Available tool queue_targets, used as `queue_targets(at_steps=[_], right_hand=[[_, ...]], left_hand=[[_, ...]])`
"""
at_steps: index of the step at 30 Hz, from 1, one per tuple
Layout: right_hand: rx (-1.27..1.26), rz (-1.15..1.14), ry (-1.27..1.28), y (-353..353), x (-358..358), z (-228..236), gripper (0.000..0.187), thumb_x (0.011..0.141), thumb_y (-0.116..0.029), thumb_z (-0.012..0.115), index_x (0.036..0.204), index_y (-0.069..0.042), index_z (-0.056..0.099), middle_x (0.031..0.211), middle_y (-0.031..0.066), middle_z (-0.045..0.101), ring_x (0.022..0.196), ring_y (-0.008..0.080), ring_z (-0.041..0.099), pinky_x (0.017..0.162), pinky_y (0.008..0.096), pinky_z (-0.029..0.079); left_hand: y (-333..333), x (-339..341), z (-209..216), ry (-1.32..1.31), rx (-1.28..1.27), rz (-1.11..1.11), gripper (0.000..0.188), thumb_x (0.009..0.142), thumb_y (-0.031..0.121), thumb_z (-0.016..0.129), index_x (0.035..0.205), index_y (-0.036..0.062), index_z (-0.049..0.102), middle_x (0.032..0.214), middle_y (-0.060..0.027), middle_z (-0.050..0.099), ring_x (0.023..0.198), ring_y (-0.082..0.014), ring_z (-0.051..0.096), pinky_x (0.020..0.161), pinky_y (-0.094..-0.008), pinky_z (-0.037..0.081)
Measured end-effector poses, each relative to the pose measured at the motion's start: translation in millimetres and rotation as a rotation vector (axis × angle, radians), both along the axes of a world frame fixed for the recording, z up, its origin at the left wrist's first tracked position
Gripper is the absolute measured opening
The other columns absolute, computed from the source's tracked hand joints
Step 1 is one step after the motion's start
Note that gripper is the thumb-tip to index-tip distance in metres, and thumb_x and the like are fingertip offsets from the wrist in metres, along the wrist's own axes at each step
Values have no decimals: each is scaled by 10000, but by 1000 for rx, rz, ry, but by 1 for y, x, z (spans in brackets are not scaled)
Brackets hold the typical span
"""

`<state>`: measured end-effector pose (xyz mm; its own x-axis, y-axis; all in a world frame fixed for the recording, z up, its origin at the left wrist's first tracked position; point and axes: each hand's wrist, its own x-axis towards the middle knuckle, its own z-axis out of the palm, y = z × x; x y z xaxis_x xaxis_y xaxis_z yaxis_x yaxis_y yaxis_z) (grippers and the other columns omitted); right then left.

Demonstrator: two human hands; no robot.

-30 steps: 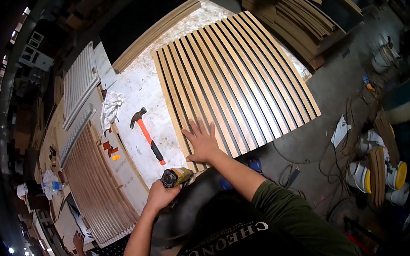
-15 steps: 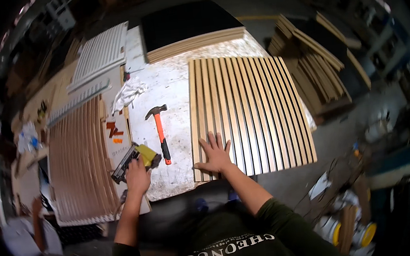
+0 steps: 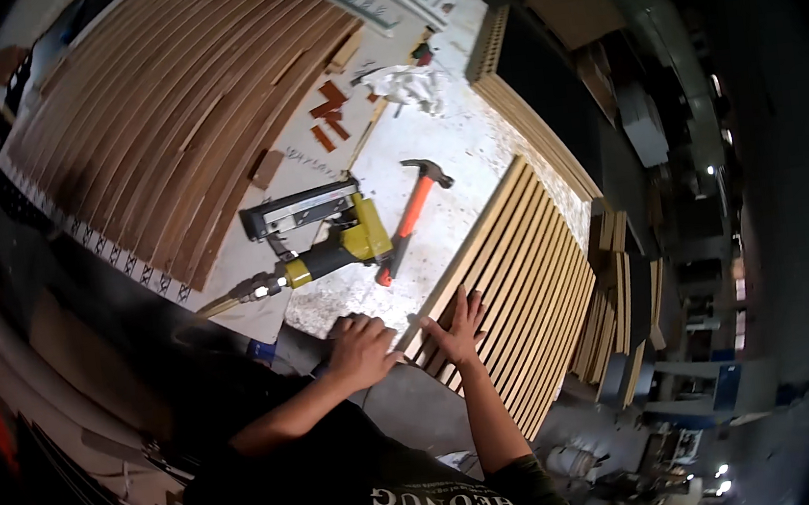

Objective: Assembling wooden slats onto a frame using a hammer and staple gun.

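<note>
The hammer (image 3: 409,218) lies on the white table (image 3: 479,161), claw end away from the person and handle slanting back toward them. The panel (image 3: 517,295), made of pale wooden slats with dark gaps, lies right of the hammer and toward the person, apart from it.

The right hand (image 3: 458,336) is on the panel, on the person's side of the hammer and a little to its right. Its fingers are spread wide over the slats and grip nothing. The left hand (image 3: 362,352) is on the person's side of the hammer and to its left, just beside the panel's corner. Its fingers are bent, knuckles up, with the thumb toward that corner; whether they touch or have hold of anything cannot be told.

The nail gun (image 3: 363,232) lies on its side left of the hammer, its yellow end right by the hammer's handle, a hose (image 3: 225,304) running off farther left. Beyond the hammer are a crumpled cloth (image 3: 410,87) and, farther left, orange-brown pieces (image 3: 324,140). The brown slats (image 3: 187,108) stretch out well left of the hammer. A stack of black-topped boards (image 3: 548,70) is right of the hammer and farther off.
</note>
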<state>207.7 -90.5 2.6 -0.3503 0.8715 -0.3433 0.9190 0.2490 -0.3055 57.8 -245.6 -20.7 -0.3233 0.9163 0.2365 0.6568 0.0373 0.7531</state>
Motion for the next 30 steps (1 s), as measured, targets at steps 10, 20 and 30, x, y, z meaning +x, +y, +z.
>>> queue_targets(at_steps=[10, 20, 30], right_hand=[[16, 29, -19, 3, 9, -4, 964, 727, -575, 629, 1434, -161, 121, 1473, 225, -45, 1344, 425, -90, 990, 643, -3], [34, 46, -67, -5, 1, -1, 885, 767, -534, 602, 1440, -211, 126, 1478, 213, -59, 1345, 430, -86, 977, 654, -7], [191, 20, 130, 3, 57, 13, 807, 811, -444, 564, 1422, -87, 176, 1464, 221, 121, 1355, 364, 133, 1057, 508, 128]], left_hand=[[26, 22, -7, -37, 28, 74, 357, 707, 401, 663, 907, 111, 604, 800, -41, 539, 826, -213, 502, 729, -372, 337], [30, 25, -19, 24, 147, 92, 210, 759, 333, 613, 800, 128, 625, 696, -14, 531, 701, -182, 523, 658, -347, 370], [35, 23, -7, 101, 128, 39, 201, 750, 318, 617, 835, 136, 618, 726, -17, 544, 732, -192, 519, 687, -357, 359]])
